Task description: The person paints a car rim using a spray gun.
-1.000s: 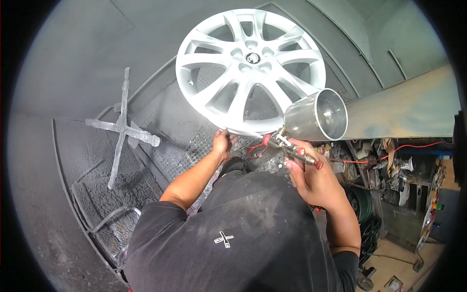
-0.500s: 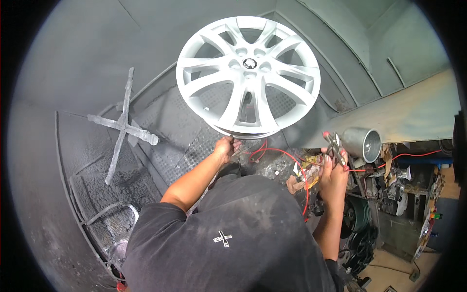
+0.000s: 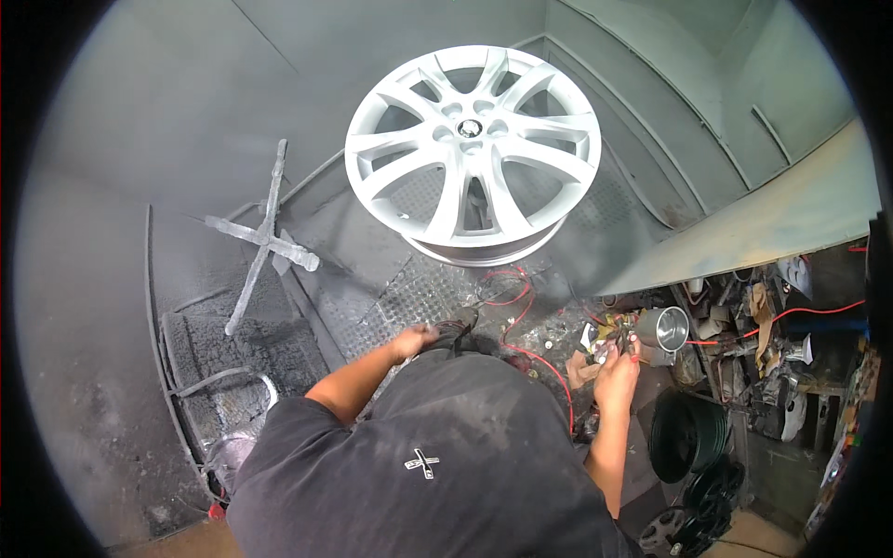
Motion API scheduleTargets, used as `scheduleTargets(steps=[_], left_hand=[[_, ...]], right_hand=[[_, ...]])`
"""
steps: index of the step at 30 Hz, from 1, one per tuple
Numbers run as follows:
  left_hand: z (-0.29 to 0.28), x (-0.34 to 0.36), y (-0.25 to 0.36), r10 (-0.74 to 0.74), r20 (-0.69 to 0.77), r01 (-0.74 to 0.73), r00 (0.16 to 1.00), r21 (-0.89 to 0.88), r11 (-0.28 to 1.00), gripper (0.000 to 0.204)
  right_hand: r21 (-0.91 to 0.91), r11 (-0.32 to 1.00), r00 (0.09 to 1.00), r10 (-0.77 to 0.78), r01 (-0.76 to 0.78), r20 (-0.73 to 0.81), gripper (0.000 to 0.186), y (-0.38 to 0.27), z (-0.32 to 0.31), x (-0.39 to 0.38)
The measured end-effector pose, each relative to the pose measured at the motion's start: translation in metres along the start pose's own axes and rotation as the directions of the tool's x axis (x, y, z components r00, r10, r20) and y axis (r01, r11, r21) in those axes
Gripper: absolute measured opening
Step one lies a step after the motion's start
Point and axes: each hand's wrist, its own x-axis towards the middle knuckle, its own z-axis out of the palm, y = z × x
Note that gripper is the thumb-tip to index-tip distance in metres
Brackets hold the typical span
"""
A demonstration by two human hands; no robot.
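Note:
My right hand [image 3: 619, 370] grips a spray gun [image 3: 629, 342] with a shiny metal cup [image 3: 666, 329], low at the right. My left hand [image 3: 412, 342] is at the middle left, below the wheel and apart from it, over my dark legs; its fingers are blurred and I cannot make out whether they hold anything. The white alloy wheel rim [image 3: 521, 179] lies face up at the top middle, with a dark center cap [image 3: 470, 128]; what supports it is hidden.
A grey-coated cross-shaped stand [image 3: 266, 244] is at the left. A red hose [image 3: 549, 365] winds over the textured floor [image 3: 391, 298]. A pale panel [image 3: 735, 232] borders cluttered shelving [image 3: 781, 372] at the right, with dark wheel rims [image 3: 688, 437] below.
My left hand has left the wheel's lower edge and moved down toward me. The spray gun in my right hand has moved down and right. The wheel appears smaller and lower in view.

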Motion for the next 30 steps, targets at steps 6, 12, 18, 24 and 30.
scheduleTargets(steps=[6,12,18,24,30], left_hand=[[-0.002,-0.009,-0.044,0.227,0.065,-0.225,0.972,-0.037,0.974,0.036],[-0.05,0.019,0.035,0.024,-0.168,-0.033,0.985,-0.05,0.998,0.026],[-0.153,0.105,0.079,0.084,-0.433,-0.259,0.898,-0.364,0.895,0.016],[-0.227,0.14,0.17,0.2,-0.535,-0.496,0.821,-0.492,0.716,0.026],[-0.269,0.154,0.206,0.243,-0.507,-0.497,0.827,-0.458,0.737,0.032]], right_hand=[[0.14,0.989,0.994,-0.067,0.055,0.085,0.024,-0.054,-0.053,0.056],[0.365,0.905,0.939,-0.297,0.218,0.176,0.031,-0.154,-0.073,0.118],[0.407,0.88,0.91,-0.354,0.245,0.217,0.03,-0.278,-0.065,0.181],[0.33,0.903,0.934,-0.334,0.277,0.13,0.023,-0.354,-0.02,0.249],[0.217,0.925,0.926,-0.348,0.312,0.149,0.019,-0.379,0.033,0.291]])
